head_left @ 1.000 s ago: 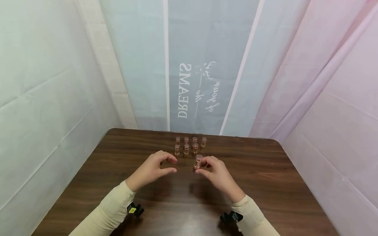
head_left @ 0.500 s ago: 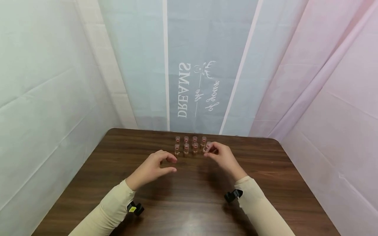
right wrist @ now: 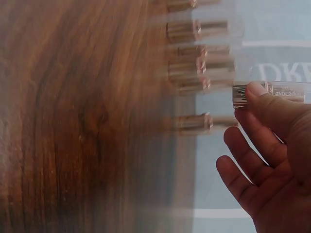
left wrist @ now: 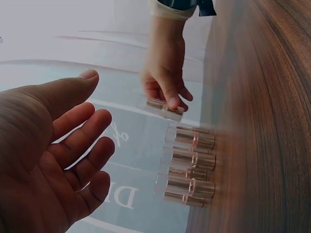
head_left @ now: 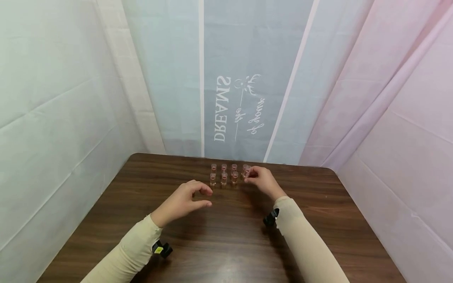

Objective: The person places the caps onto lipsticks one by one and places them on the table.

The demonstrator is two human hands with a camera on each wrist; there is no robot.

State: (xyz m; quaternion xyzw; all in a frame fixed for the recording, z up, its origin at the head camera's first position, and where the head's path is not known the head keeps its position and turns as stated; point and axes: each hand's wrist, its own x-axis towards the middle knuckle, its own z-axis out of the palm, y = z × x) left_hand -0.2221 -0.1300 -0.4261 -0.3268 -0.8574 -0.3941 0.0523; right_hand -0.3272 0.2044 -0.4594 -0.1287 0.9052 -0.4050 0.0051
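Note:
My right hand [head_left: 263, 181] pinches a lipstick [right wrist: 286, 91] between thumb and index finger, its other fingers loosely bent. This lipstick has a shiny rose-gold body and a clear cap; in the left wrist view it is higher off the table than the standing ones. In the head view it overlaps the lipstick at the right end of the back row. Several matching lipsticks [head_left: 224, 179] stand upright in two rows to its left. My left hand [head_left: 184, 202] hovers in front of the rows' left end, thumb and fingers curved apart with nothing between them.
The dark wood-grain table [head_left: 219, 243] has its back edge just behind the lipsticks. A blue-grey curtain [head_left: 244, 47] with white lettering hangs behind it, and pale cloth walls [head_left: 53, 98] stand at both sides.
My right hand has carried the lipstick from in front of the rows, back and rightward to their right end. My left hand has stayed in place.

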